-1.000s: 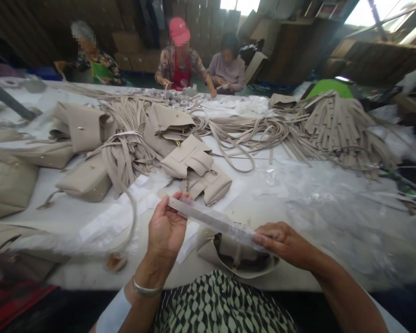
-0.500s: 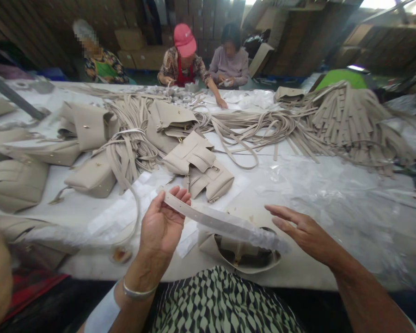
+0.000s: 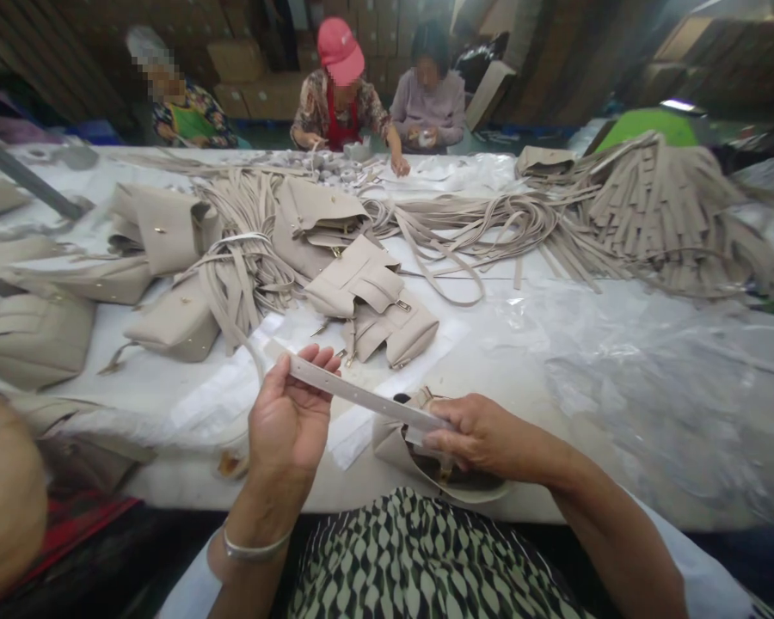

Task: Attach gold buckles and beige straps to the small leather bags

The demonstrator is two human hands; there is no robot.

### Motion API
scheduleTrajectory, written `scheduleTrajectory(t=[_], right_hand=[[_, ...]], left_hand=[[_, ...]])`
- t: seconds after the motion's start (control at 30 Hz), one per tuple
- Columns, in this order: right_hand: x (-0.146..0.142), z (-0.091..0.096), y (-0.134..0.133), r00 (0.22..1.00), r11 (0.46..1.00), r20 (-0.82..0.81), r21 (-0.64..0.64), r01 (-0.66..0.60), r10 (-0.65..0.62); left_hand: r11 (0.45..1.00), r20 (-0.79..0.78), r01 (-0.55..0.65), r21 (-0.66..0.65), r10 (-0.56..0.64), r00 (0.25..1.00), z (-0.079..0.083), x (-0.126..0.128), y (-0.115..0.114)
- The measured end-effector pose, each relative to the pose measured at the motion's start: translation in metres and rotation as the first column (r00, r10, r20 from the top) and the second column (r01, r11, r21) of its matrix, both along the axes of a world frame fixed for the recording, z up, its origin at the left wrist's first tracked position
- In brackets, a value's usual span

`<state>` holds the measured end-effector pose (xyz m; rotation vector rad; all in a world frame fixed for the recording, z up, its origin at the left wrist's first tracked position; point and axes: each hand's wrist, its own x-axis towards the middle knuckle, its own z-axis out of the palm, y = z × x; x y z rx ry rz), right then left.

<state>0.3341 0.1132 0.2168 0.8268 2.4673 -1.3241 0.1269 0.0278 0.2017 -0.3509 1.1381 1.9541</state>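
A beige strap with small holes along it is stretched between my hands. My left hand, palm up, pinches one end between thumb and forefinger, its other fingers loosely spread. Around the other end my right hand is closed. Below the strap an open beige handbag lies on the table near my apron, partly covered by my right hand. Just beyond my hands lies another beige bag with metal fittings and its flap folded over.
Bundles of beige straps run across the table's middle, with a large pile of straps at right. Several beige bags stand at left. Clear plastic bags lie at right. Three people sit opposite; another person's arm shows at left.
My right hand has moved left and closed on the strap's free end. The white wrapping that hung along that part is no longer visible. My left hand has shifted slightly left.
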Motion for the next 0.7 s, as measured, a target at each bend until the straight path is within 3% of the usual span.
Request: scheduleTrajectory(t=[0.13,0.2,0.33,0.4,0.57,0.7], right_hand=[[0.032,-0.01,0.007,0.995,0.998,0.07,0.015,0.069,-0.07],[0.046,-0.016,0.01,0.986,0.986,0.093,-0.081,0.148,-0.141],[0.066,-0.024,0.018,0.959,0.873,0.129,-0.398,0.282,-0.251],[0.073,-0.027,0.022,0.95,0.816,0.113,-0.488,0.309,-0.292],[0.085,-0.037,0.027,0.909,0.732,0.018,-0.586,0.348,-0.417],[0.085,-0.042,0.023,0.833,0.662,0.031,-0.591,0.461,-0.552]], left_hand=[[0.999,-0.006,0.007,-0.032,-0.008,1.0,-0.015,0.002,0.006],[0.997,-0.01,0.039,-0.06,-0.04,0.999,-0.021,0.006,0.009],[0.991,-0.025,0.089,-0.099,-0.092,0.995,-0.036,0.013,0.016],[0.984,-0.025,0.121,-0.131,-0.126,0.992,-0.044,0.015,0.017],[0.977,0.0,0.142,-0.161,-0.143,0.99,-0.065,0.015,0.018],[0.98,0.036,0.112,-0.166,-0.107,0.994,-0.078,0.018,0.016]])
